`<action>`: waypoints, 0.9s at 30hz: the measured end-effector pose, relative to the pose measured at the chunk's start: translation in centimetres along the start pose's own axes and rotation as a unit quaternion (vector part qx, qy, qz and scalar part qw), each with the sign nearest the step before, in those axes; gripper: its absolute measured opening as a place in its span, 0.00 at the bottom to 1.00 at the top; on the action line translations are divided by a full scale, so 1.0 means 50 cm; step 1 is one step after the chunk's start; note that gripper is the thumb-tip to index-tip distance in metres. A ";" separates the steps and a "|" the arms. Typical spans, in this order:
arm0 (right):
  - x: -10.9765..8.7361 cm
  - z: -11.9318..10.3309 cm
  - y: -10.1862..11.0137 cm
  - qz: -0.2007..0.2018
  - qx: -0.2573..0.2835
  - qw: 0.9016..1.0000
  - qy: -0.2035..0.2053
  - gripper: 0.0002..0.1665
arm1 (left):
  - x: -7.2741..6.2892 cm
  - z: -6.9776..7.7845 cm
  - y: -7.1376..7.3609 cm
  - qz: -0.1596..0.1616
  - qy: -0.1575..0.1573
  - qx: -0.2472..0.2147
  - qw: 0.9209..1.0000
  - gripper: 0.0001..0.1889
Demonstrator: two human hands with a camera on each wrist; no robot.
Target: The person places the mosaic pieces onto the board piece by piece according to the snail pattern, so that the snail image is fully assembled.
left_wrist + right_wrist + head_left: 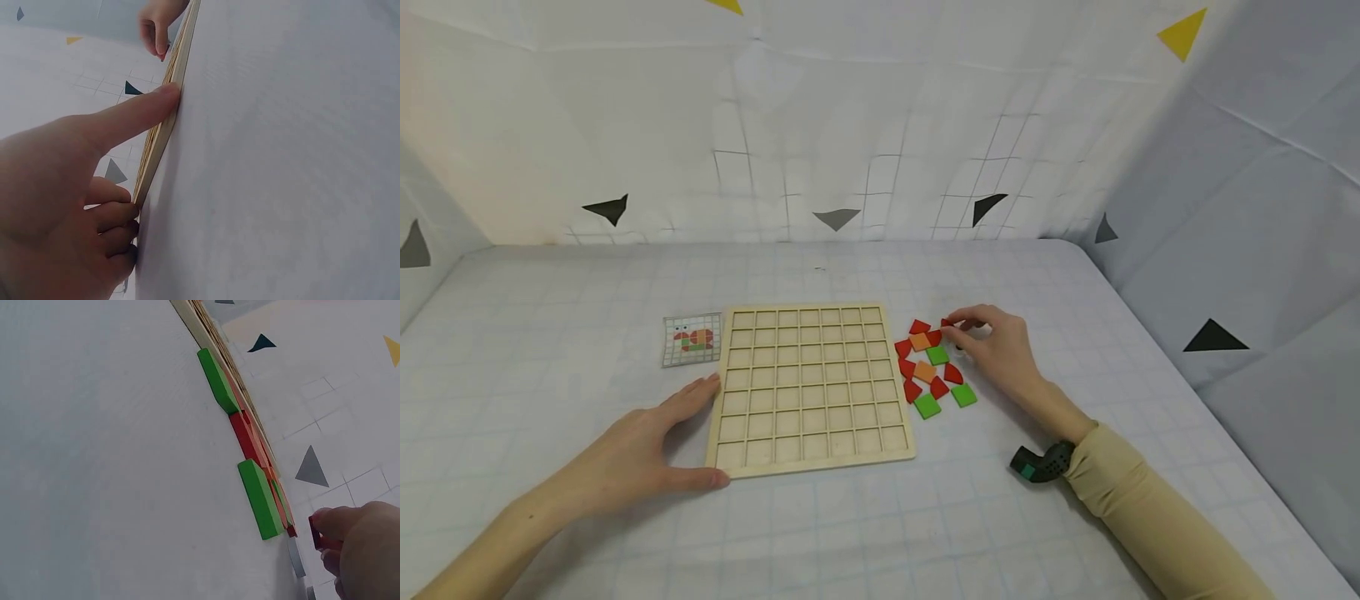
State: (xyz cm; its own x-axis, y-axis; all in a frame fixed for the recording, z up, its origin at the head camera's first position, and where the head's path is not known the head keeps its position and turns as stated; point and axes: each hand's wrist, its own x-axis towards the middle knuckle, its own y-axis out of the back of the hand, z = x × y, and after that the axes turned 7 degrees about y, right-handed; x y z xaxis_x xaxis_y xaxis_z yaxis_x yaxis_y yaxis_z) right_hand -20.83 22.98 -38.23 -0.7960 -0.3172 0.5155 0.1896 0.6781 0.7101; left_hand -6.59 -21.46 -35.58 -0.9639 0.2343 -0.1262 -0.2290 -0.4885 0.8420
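A wooden grid board (810,467) lies flat with vacant squares. My left hand (632,454) spans its left edge, the thumb at the near corner and the fingertips farther up the side. In the left wrist view the thumb (134,115) rests on the rim. Over on the right, my right hand (1000,346) pinches a small red tile (314,532) between thumb and fingertips, above the far end of a loose group of tiles. That group has red tiles (952,373), orange squares (924,372) and green squares (927,406) beside the board's right edge.
A small pattern card (692,340) with a coloured figure on a grid lies at the board's upper left. Partly under the right hand, a whitish piece (296,556) sits past the green tiles. A black wrist device (1043,462) is at the right cuff. Fabric walls enclose the back and right.
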 end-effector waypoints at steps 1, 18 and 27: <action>0.001 -0.004 0.000 -0.004 0.006 1.000 -0.002 0.14 | 0.001 -0.001 -0.001 0.001 -0.001 0.001 1.000 0.60; 0.017 -0.084 -0.044 -0.032 0.079 0.995 0.045 0.12 | -0.001 0.001 0.000 -0.004 0.006 -0.002 1.000 0.60; 0.029 -0.119 -0.071 -0.048 0.110 0.991 0.060 0.10 | -0.001 0.003 -0.001 -0.002 0.008 -0.002 1.000 0.61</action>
State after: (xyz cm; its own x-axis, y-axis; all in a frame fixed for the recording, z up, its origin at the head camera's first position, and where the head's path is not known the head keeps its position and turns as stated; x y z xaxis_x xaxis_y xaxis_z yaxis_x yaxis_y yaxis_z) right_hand -19.24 16.20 -37.15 -0.7274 -0.4550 0.5137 -0.0234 0.7646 0.6440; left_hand -6.51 -21.32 -35.55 -0.9649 0.2227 -0.1392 -0.2343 -0.4906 0.8393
